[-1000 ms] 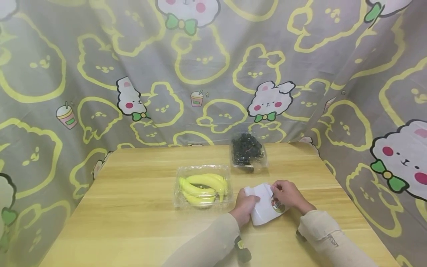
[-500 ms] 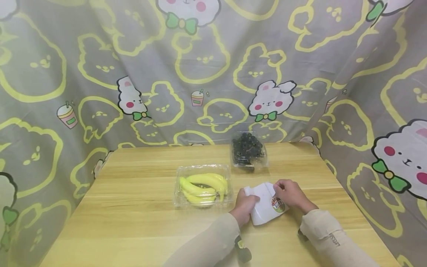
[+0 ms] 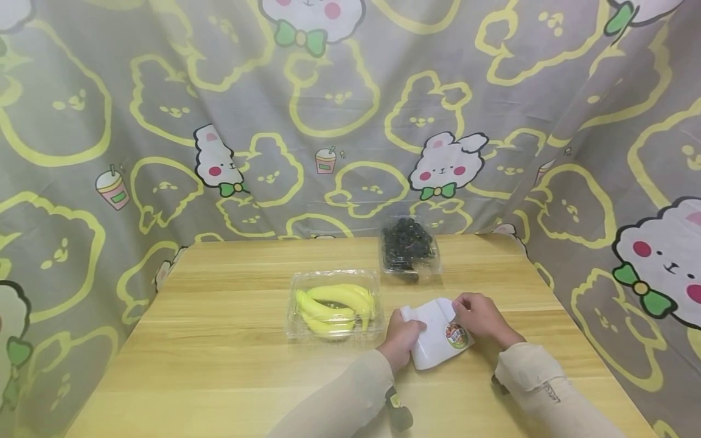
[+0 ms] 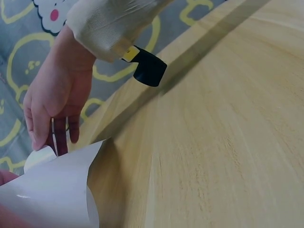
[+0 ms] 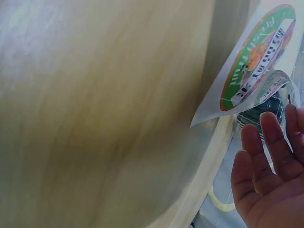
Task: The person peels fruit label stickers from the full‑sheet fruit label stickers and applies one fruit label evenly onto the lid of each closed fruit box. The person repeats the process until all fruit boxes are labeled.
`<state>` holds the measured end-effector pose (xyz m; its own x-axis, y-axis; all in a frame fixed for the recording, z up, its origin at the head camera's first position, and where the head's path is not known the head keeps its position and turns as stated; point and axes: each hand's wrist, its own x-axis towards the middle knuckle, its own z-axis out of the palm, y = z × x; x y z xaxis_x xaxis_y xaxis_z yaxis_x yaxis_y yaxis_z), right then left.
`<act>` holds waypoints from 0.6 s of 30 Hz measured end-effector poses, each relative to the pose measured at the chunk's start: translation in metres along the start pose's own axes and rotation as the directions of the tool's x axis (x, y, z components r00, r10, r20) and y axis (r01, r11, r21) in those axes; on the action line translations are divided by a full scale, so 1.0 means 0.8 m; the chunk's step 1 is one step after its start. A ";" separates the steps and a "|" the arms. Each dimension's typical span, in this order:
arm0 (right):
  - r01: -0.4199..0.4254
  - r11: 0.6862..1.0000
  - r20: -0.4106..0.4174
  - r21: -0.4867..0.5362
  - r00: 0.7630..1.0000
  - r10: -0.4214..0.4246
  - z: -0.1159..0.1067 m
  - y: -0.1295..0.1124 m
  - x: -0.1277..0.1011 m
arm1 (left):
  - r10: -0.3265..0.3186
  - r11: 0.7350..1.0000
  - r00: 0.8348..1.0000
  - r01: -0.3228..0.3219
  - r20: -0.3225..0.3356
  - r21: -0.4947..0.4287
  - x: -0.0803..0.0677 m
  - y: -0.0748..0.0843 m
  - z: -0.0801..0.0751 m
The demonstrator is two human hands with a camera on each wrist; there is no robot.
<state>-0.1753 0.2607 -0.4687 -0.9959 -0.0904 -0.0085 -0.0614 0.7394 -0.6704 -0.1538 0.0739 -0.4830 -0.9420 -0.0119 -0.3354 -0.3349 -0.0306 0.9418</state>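
A white sheet of stickers (image 3: 429, 340) is held above the near right part of the table. My left hand (image 3: 402, 339) grips its left edge, thumb on top. At the sheet's upper right corner, my right hand (image 3: 482, 319) pinches a curled-back white piece between thumb and forefinger; its other fingers are loosely extended in the right wrist view. One round fruit label (image 5: 259, 57), green-rimmed and printed, lies flat on the sheet. Beside it a second label (image 5: 273, 88) bends up from the surface. Most of my left hand is out of the left wrist view.
A clear plastic box of bananas (image 3: 334, 310) stands left of my hands on the wooden table (image 3: 219, 340). Farther back is a clear box of dark grapes (image 3: 407, 243). A patterned curtain (image 3: 339, 121) hangs behind the table and along both sides.
My right hand has shifted slightly right and up, drawing the curled piece with it. The round label on the sheet shows more fully. The left hand stays in place.
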 end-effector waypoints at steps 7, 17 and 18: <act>-0.011 1.000 -0.009 -0.004 1.000 0.011 -0.002 0.000 0.000 | -0.003 1.000 1.000 0.003 -0.004 0.015 0.002 -0.001 -0.002; 0.000 1.000 -0.020 -0.011 1.000 0.000 -0.003 0.002 0.002 | -0.004 1.000 1.000 0.004 -0.014 0.018 -0.001 0.001 -0.003; -0.004 1.000 -0.018 -0.010 1.000 0.004 -0.004 0.002 0.003 | -0.005 1.000 1.000 0.005 -0.013 0.015 -0.002 0.001 -0.003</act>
<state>-0.1777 0.2640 -0.4678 -0.9971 -0.0755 0.0018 -0.0578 0.7467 -0.6626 -0.1529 0.0712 -0.4817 -0.9399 -0.0247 -0.3405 -0.3402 -0.0152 0.9402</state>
